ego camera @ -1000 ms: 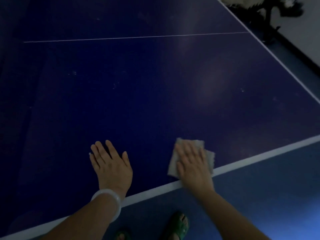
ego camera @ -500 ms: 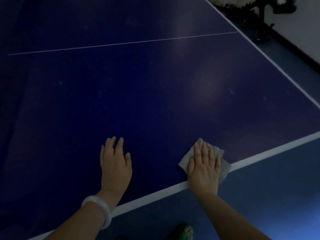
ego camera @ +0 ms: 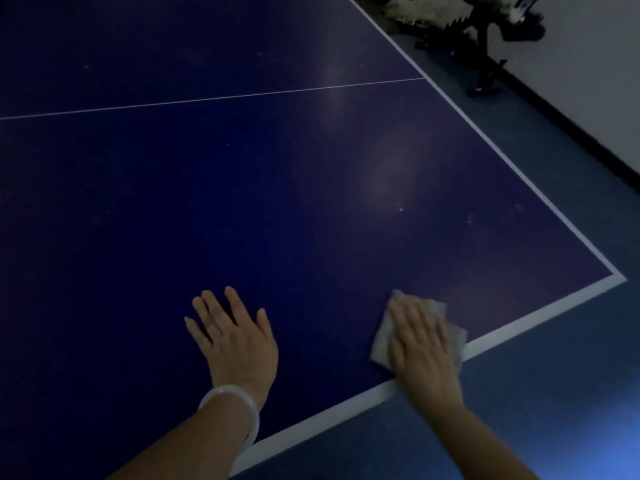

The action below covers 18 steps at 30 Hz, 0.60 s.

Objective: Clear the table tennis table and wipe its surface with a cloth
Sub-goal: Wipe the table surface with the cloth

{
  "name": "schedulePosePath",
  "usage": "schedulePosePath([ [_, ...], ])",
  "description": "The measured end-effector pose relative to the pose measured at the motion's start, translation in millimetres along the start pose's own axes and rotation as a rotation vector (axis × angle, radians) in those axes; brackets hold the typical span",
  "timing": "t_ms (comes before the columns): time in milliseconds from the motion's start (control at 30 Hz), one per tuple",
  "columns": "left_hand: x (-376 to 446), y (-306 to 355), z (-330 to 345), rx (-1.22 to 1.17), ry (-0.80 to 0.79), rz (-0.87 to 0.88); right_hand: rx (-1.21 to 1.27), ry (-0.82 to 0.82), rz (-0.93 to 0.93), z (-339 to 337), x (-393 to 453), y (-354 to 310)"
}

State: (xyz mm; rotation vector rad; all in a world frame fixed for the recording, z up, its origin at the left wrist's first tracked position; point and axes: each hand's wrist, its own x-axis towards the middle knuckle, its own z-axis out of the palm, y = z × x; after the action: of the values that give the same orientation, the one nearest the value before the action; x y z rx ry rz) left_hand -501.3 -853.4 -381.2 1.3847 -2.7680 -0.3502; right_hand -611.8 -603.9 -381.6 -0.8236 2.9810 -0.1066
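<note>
The dark blue table tennis table [ego camera: 277,202] fills most of the view, with a thin white centre line and white edge lines. A pale cloth [ego camera: 382,341] lies near the table's near edge, close to the right corner. My right hand [ego camera: 424,348] presses flat on the cloth with straight fingers, covering most of it. My left hand [ego camera: 235,337] rests flat on the bare table surface to the left, fingers spread, a white bangle on its wrist.
The table's near right corner [ego camera: 618,279] shows at the right. Blue floor [ego camera: 519,393] runs along the near and right sides. A dark stand with a pale bundle [ego camera: 485,46] sits by the white wall at the top right.
My right hand has slid the cloth along the near edge, first rightward then slightly back, while the view shifted so the table's right corner now shows. My left hand stays flat on the table.
</note>
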Motion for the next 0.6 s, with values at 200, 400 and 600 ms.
schedulePosePath([
  [200,-0.6,1.0,-1.4,0.035,0.012,-0.013,0.091,0.007,0.511,-10.6,39.5,-32.9],
  [400,-0.7,4.2,-6.9,0.077,-0.017,-0.044,0.083,-0.038,-0.409,-3.7,1.1,-66.5],
  [600,-0.1,7.3,-8.7,0.103,-0.028,-0.057,0.052,0.004,0.4,-21.0,49.9,57.3],
])
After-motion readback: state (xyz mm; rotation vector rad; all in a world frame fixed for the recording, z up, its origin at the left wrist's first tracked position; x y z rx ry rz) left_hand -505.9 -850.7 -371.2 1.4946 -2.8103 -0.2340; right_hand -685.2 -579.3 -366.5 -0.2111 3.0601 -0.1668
